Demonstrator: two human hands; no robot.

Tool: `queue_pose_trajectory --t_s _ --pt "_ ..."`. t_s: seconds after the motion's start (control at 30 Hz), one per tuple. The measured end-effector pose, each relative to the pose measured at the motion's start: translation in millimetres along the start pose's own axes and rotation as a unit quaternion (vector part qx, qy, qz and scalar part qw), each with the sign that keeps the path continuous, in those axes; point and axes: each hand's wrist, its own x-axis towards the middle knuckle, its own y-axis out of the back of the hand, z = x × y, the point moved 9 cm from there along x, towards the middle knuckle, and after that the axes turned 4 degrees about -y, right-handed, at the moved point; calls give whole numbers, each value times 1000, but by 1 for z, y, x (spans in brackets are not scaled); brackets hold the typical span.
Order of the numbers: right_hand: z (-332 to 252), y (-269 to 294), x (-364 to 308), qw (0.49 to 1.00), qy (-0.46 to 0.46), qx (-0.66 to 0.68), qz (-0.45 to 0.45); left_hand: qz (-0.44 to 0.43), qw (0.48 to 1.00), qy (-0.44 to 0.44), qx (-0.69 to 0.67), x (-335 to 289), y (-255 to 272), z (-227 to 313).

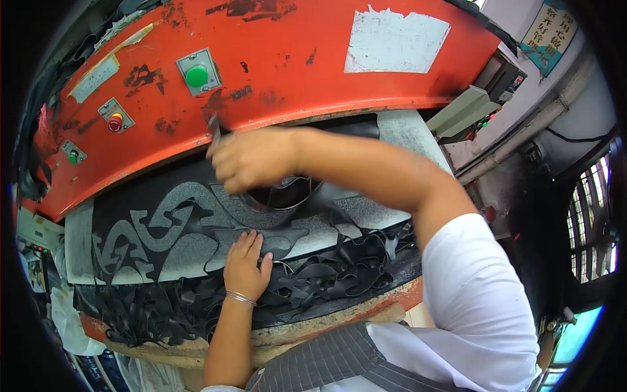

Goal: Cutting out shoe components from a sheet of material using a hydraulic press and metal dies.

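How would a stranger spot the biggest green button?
Find the red machine panel across the top. Left of its torn white sheet, look for the nearest square grey plate. The round green button on it looks larger than the red knob and lower green button farther left.

I see the left hand (pixel 247 269) spread flat at the near edge of that black sheet (pixel 117 204), right hand (pixel 256 158) over it gripping some blurry dark thing (pixel 215 128), metal ring (pixel 266 208) on it, scraps (pixel 346 269) piled in front, red machine (pixel 281 75) behind.
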Motion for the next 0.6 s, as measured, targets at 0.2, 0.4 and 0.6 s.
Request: queue_pose_trajectory --t_s 0.2,0.4,0.6 --pt "61 53 -152 855 -497 -47 -137 -22 998 17 -63 31 11 -15" --pt "16 -6 -247 732 -681 21 -18 30 997 34 -59 73 3 -49" --pt "15 -39 -277 680 -732 39 -19 41 995 46 -76 90 -15 -75"
